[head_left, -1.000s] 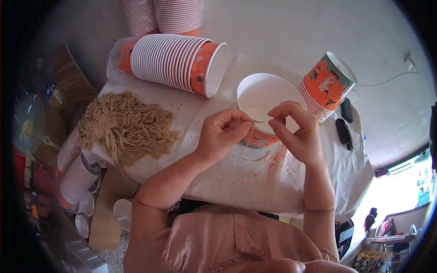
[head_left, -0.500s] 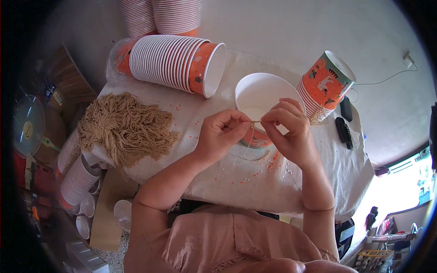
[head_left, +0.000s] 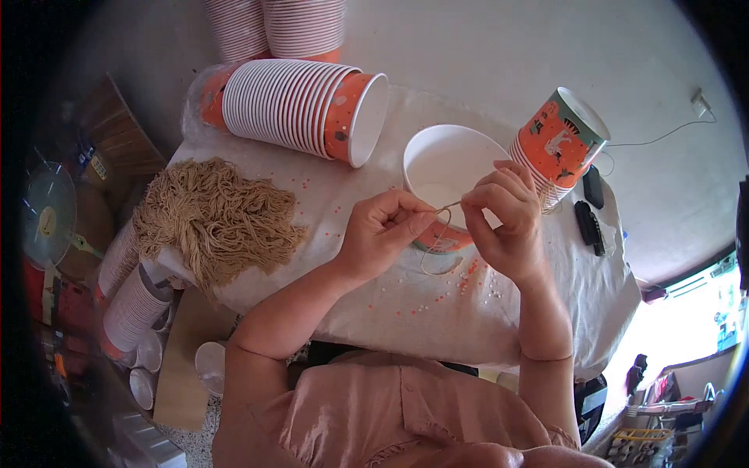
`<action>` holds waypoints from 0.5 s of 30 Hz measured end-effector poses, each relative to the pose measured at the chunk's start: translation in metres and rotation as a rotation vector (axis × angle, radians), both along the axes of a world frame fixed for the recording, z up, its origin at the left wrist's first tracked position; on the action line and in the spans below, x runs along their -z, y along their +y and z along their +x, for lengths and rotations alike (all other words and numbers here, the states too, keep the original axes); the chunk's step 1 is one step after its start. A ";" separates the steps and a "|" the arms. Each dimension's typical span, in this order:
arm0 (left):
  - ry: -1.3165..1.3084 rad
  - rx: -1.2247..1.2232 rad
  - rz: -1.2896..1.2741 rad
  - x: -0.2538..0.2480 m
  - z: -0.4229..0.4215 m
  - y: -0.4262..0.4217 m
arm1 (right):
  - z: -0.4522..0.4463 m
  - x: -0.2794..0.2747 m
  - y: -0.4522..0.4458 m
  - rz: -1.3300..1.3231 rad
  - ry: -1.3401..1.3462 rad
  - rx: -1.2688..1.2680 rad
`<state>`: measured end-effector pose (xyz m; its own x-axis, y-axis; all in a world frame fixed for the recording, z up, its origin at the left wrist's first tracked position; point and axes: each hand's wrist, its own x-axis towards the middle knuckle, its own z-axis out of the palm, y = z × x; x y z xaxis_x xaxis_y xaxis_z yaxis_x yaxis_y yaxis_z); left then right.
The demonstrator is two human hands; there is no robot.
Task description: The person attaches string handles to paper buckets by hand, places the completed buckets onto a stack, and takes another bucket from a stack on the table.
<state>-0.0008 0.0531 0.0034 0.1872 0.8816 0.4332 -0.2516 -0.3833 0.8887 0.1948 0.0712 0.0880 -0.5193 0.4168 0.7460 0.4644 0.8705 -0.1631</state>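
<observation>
A thin tan string runs between my two hands, with a small loop where they meet and a loose length hanging below. My left hand pinches one part of it between thumb and forefinger. On the other side, my right hand is closed in a pinch on the string's end. Just behind them stands a single paper bucket, white inside and orange and green outside, partly hidden by my right hand. Small red and white bits lie scattered on the cloth in front of the bucket.
A heap of tan strings lies at the left. Behind it, a nested stack of paper buckets rests on its side. An upside-down stack stands at right, near a black object. More buckets are off the table's left edge.
My right hand has moved slightly right, away from my left, drawing out the string between them. A loop now shows by my left fingertips.
</observation>
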 end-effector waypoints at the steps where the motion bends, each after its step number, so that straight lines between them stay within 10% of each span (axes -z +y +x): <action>1: -0.009 -0.003 -0.003 -0.005 0.000 -0.003 | 0.000 0.000 0.000 0.003 -0.001 0.005; 15: 0.138 -0.287 0.381 -0.021 -0.001 -0.008 | -0.003 -0.004 -0.011 0.002 -0.002 -0.032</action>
